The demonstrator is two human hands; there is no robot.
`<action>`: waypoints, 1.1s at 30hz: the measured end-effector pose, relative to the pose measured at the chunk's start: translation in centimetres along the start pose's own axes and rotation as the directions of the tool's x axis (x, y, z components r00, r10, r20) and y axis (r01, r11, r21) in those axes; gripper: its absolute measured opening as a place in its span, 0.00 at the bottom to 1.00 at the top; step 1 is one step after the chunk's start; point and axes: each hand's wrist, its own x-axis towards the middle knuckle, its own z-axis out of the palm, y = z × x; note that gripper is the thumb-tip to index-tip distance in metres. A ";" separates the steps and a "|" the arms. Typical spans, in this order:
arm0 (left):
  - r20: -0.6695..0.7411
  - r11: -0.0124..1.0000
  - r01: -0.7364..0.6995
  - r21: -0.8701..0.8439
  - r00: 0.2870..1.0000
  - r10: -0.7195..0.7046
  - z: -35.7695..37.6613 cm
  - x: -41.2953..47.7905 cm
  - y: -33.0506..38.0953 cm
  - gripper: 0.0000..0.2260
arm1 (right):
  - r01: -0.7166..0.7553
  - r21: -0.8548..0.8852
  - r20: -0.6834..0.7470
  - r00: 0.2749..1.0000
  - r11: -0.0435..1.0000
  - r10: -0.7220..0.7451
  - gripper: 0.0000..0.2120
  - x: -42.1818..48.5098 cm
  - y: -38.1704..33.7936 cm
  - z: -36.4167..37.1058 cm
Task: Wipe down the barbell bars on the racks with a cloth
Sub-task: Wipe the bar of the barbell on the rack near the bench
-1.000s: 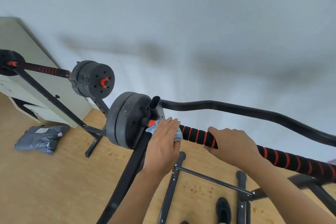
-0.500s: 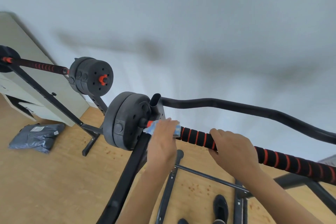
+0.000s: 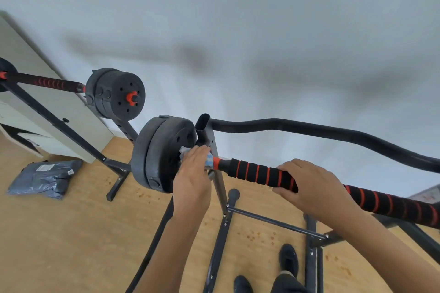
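Near barbell bar (image 3: pixel 257 172): black foam sleeve with red spiral bands and a short bare red section at its left end. It lies across the rack, from the left upright (image 3: pixel 220 188) off toward the right edge of view. Two black weight plates (image 3: pixel 157 154) sit on its left end.

Cloth (image 3: pixel 209 161), pale blue and white, sits on the bar between the inner plate and the foam, right at the upright. We only see its corners sticking out either side of the left hand (image 3: pixel 192 173), whose fingers are pressed together and curled round cloth and bar.

Right hand (image 3: pixel 312 185) grips the foam further right, fingers together and wrapped over the top. Thumb hidden, so we can't tell.

Behind it, a black curved bar (image 3: pixel 309 129) runs off the top of the upright. Second barbell (image 3: pixel 47 82) sits on another rack far left, with the same foam. Grey package (image 3: pixel 42 177) on the wooden floor (image 3: pixel 71 233), dark shoes (image 3: pixel 289 259) at the bottom.
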 end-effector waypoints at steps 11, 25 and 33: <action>-0.033 0.956 -0.292 -0.016 0.956 0.291 0.3 -3.3 -0.8 0.17 | 0.007 -0.005 0.022 1.000 1.000 -0.007 0.20 0.6 -1.0 0.1; 0.139 0.998 0.058 -0.007 0.989 -0.056 2.3 -3.1 2.6 0.12 | -0.054 -0.184 0.044 0.997 0.981 0.063 0.14 -0.6 -2.1 0.9; 0.331 0.992 0.011 0.125 0.942 -0.052 -1.7 0.5 -2.0 0.06 | -0.035 -0.204 -0.087 0.996 0.978 0.017 0.16 -2.9 -2.7 2.7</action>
